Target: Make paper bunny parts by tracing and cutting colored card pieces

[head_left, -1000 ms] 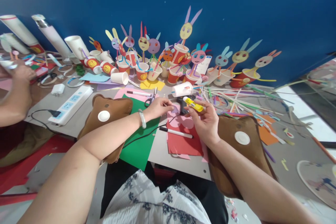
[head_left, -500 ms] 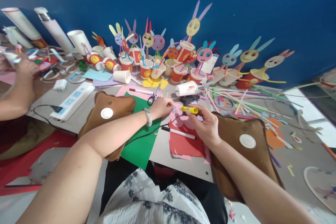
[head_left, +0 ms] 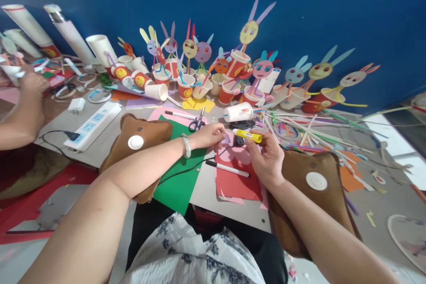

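Note:
My right hand [head_left: 269, 155] grips a yellow glue stick [head_left: 249, 136], its white tip pointing left toward my other hand. The fingers of my left hand [head_left: 213, 136] are curled together in a pinch above the pink paper; whatever they hold is too small to make out. Below both hands lies red paper [head_left: 234, 186] with pink pieces, and a black-capped marker [head_left: 229, 169] rests across it. Green paper [head_left: 179, 177] is under my left wrist. Scissors [head_left: 197, 123] lie behind my left hand.
Paper cups with rabbit figures [head_left: 254, 93] line the wall. Brown cushions [head_left: 141, 133] flank the papers. A power strip [head_left: 93, 126] sits at left, colored strips [head_left: 309, 128] at right. Another person's hand [head_left: 31, 82] works at far left. A black cable [head_left: 186, 170] crosses the green paper.
The yellow glue stick has turned to show its white tip and moved slightly right with my right hand. At the far left, orange paper now shows where light-blue sheets lay.

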A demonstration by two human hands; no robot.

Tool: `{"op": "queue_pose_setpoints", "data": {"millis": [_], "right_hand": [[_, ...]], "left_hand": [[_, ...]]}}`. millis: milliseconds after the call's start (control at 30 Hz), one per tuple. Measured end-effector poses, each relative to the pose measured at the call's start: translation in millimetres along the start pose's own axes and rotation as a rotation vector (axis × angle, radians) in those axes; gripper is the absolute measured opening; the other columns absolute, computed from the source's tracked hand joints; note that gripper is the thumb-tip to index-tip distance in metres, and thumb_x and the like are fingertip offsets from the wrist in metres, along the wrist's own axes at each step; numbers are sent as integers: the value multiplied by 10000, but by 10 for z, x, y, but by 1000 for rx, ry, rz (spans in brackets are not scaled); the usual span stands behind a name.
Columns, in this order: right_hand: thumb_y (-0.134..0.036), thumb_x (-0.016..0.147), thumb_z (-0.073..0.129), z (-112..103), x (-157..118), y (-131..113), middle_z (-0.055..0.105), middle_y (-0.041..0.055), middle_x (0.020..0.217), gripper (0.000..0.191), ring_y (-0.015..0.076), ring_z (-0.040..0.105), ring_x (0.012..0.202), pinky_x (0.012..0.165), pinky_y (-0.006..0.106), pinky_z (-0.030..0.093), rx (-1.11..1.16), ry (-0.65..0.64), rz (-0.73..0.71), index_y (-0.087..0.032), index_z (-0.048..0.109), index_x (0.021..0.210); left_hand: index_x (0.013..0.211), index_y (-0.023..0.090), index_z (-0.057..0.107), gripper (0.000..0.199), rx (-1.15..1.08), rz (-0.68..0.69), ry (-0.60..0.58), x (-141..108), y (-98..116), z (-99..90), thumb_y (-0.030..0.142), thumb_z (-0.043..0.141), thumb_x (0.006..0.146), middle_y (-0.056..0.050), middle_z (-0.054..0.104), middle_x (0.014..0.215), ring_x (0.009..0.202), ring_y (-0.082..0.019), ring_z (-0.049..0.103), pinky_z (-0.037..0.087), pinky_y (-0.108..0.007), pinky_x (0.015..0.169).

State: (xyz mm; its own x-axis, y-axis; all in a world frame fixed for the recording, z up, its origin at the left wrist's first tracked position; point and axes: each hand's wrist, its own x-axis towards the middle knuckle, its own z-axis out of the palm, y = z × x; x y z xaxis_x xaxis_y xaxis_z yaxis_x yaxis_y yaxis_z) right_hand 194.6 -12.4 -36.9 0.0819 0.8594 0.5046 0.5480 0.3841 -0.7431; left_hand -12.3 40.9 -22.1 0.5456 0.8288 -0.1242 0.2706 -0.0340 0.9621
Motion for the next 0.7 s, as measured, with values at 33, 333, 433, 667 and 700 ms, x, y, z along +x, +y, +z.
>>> {"op": "queue_pose_setpoints", "data": {"millis": [33,333,433,667,700], "right_hand": [[-455,891,659,1,-1,2,704,44,908,306,187,656,697,657,337,567,0,-1,1,-232,664,1101],[-460,887,661,-5,-1,-18,718,42,919,306,187,673,700,653,331,566,12,-10,17,-231,663,1091],[-470,883,663,-8,2,-66,722,36,867,307,199,680,700,673,343,567,9,-40,27,-233,664,1077],[-442,906,643,15,-3,-143,753,59,977,259,220,713,820,761,356,571,-50,-154,-40,-236,692,1054],[-444,909,639,24,-6,-137,756,62,995,257,228,714,838,770,365,569,-68,-165,-55,-239,697,1051]], "left_hand": [[879,174,509,38,-10,-14,14,-6,5,1,187,493,910,49,602,530,369,-74,469,327,-177,437],[738,139,644,67,203,40,80,-32,-9,30,152,610,794,-5,669,655,607,-127,607,427,-223,585],[684,145,668,113,451,89,197,-14,-28,8,136,615,783,-37,703,713,694,-156,629,439,-255,663],[620,157,671,179,640,62,284,14,-13,-7,112,600,779,-60,708,698,686,-174,627,433,-276,674],[609,156,667,185,632,52,284,17,-8,-6,117,603,778,-58,701,679,669,-172,621,423,-275,654]]}}
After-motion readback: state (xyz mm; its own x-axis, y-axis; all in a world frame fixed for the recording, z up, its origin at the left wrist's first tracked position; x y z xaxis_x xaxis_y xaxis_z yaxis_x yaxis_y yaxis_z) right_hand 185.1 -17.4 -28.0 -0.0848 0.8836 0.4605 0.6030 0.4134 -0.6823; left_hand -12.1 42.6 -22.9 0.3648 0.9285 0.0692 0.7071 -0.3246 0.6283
